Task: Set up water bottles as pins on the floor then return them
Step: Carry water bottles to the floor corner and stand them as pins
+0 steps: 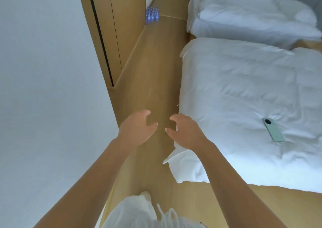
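Person's white garment [139,212], bottom edge of view, with a looped white drawstring; nearest the camera.

Left hand [137,128]: arm stretched forward over the wooden floor [153,74], fingers [148,113] loosely curved, thumb apart from them, nothing held.

Right hand [184,132]: arm stretched forward alongside, fingers likewise loosely curved, nothing held. It hangs at the corner of the near bed [244,105], over the hanging edge of the white duvet. The two hands face one another with a gap of bare floor between them.

Water bottles [152,15]: a tight cluster, upright, blue-labelled, on the floor at the far end of the corridor, close against the wooden wardrobe panel [122,27]. Well apart from both hands. Exact count cannot be told at this distance.

Phone [273,132]: pale green, lying camera side up on the near bed's duvet, to the right of the hands.

Second bed [252,18]: white bedding, beyond the first.

White wall [43,88]: left side.
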### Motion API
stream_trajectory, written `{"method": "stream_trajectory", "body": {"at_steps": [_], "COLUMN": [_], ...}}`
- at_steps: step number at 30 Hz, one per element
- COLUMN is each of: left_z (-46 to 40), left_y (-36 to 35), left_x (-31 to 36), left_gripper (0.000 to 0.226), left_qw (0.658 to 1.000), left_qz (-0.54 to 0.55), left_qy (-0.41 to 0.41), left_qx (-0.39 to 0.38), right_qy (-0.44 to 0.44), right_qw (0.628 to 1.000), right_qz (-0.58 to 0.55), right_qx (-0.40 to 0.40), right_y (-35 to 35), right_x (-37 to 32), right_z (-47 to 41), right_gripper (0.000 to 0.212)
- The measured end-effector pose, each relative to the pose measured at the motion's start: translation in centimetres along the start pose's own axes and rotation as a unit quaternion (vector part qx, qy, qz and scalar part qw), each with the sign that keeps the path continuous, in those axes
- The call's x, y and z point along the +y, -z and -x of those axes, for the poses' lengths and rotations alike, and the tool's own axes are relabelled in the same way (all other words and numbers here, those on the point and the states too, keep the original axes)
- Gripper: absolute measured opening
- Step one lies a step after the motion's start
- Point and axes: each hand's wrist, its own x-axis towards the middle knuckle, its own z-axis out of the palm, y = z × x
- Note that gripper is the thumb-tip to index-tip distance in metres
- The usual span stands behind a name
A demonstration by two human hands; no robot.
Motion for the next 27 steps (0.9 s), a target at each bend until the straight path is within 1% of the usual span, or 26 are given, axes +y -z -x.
{"method": "stream_trajectory", "body": {"at_steps": [4, 8, 14, 19, 24, 27], "left_z": [-6.4, -11.5, -20.9, -31.4, -42.6, -48.6], "left_y": [1.0, 1.9, 3.1, 3.6, 5.1, 6.2], "left_x": [-0.3, -0.8, -0.6, 1.0, 4.0, 5.1], "left_gripper": [0.054, 0.053, 0.054, 0.054, 0.054, 0.054], "left_qw": [1.0, 0.999, 0.998, 0.998, 0.997, 0.998], "left_qz": [-0.019, -0.031, -0.046, -0.059, -0.064, -0.059], "left_qy": [-0.018, -0.015, -0.013, -0.012, -0.005, -0.002], "left_qx": [0.002, -0.017, -0.031, -0.035, -0.044, -0.037], "right_qy": [-0.016, -0.031, -0.027, -0.018, -0.024, -0.027], "right_qw": [1.0, 0.999, 0.999, 1.0, 0.999, 0.999], "right_qz": [0.006, -0.009, -0.022, -0.023, -0.029, -0.025], "right_qx": [0.019, 0.011, 0.003, -0.007, -0.018, -0.028], "right_y": [1.9, 2.6, 3.8, 5.8, 9.4, 11.5], "right_x": [0.6, 1.1, 2.3, 4.6, 7.1, 8.3], "right_z": [-6.0, -11.2, -20.7, -30.9, -41.3, -47.0], "right_gripper": [0.05, 0.05, 0.05, 0.051, 0.049, 0.049]}}
